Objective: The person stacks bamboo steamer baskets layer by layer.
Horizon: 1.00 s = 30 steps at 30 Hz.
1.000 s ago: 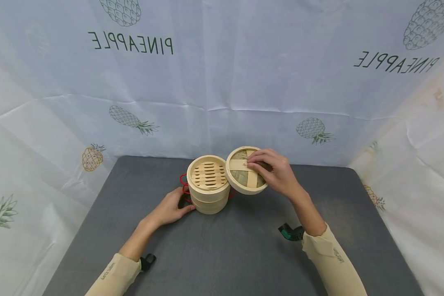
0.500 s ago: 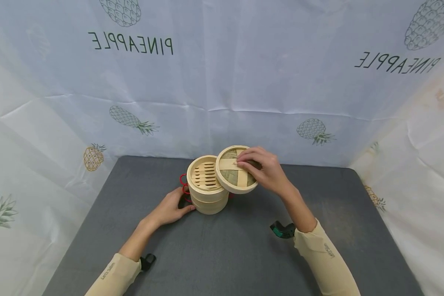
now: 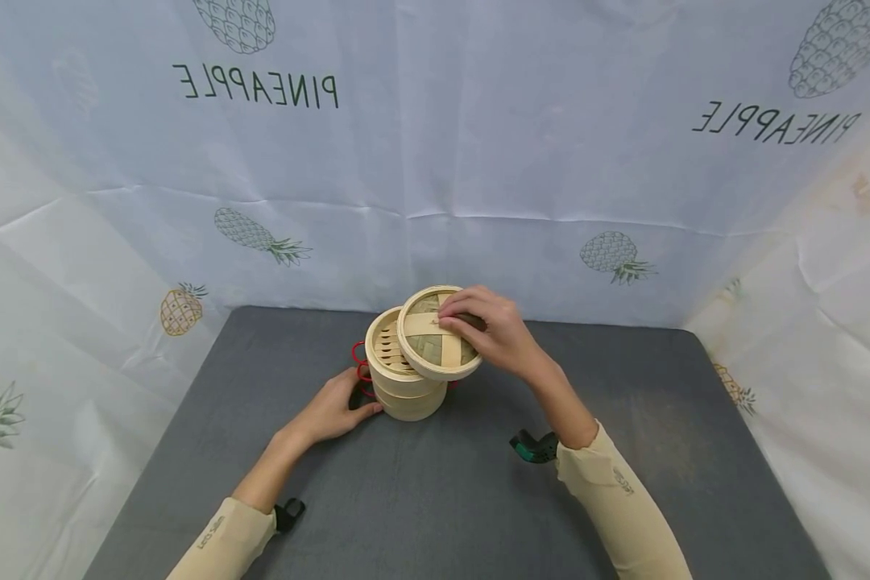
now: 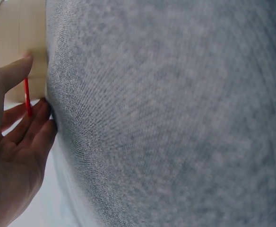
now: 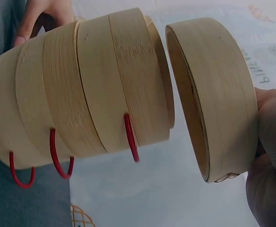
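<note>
A bamboo steamer (image 3: 409, 403) stands as a stack of round baskets with red loops (image 5: 55, 153) on its sides; a slatted floor shows in the top one. Low on its left side, my left hand (image 3: 331, 412) holds the stack, thumb in front and fingers farther round by a red loop (image 4: 27, 97). My right hand (image 3: 499, 332) pinches the round woven lid (image 3: 426, 351) at the middle of its crossed bands. Slightly tilted, the lid overlaps the right part of the top basket in the head view. From the right wrist, a gap separates lid (image 5: 223, 94) and stack (image 5: 95, 85).
The steamer is near the back edge of a dark grey table (image 3: 420, 515). Behind and beside it hangs a pale cloth (image 3: 435, 145) printed with pineapples. A dark wrist camera (image 3: 532, 447) sits below my right forearm, close over the table.
My right hand has carried the lid leftward, from beside the stack to over most of the top basket. My left hand and the stack have stayed in place.
</note>
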### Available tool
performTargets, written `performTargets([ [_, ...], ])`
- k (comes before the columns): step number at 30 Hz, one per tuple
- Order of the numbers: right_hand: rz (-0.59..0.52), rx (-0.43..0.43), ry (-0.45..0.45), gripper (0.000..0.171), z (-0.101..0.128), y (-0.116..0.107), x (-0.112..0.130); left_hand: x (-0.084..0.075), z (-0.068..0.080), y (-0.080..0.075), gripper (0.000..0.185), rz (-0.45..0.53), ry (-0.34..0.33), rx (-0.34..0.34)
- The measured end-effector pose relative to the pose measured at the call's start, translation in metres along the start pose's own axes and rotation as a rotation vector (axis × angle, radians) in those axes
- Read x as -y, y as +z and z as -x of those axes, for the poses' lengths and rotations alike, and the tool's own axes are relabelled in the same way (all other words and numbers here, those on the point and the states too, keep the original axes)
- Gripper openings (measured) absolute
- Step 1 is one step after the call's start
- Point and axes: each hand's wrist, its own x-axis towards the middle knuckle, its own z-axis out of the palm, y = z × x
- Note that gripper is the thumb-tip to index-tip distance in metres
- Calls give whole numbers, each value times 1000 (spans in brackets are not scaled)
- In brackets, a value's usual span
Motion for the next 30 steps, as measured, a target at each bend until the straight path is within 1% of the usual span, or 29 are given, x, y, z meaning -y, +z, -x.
performTargets([
  [2,-3,8,-9,18,-3,4,1,0,1,0,62,0,12,-11],
  [5,-12,19,-12,16,-7,8,2,5,1,3,62,9,27,-26],
  [6,-14,23,-9,15,-8,10,2,2,1,2,63,10,23,-23],
  [9,-21,39,1,14,-10,14,3,12,1,6,63,12,32,-28],
  [18,-43,78,36,11,-16,25,5,23,1,12,66,6,29,-23],
  [20,-48,82,41,10,-17,28,5,19,1,10,66,19,22,-21],
  [21,-48,84,40,10,-18,30,5,21,1,11,66,22,32,-21],
  [23,-48,86,35,9,-19,32,6,16,1,8,66,36,27,-21],
  [24,-44,88,30,9,-20,34,6,18,1,9,66,33,32,-19],
  [25,-42,90,28,9,-20,35,6,16,1,8,65,40,25,-19],
  [27,-40,93,26,8,-21,36,6,19,1,10,66,26,33,-21],
  [28,-42,93,29,8,-21,37,6,16,1,9,67,26,24,-21],
  [30,-47,90,43,9,-21,37,6,24,1,13,68,5,25,-14],
])
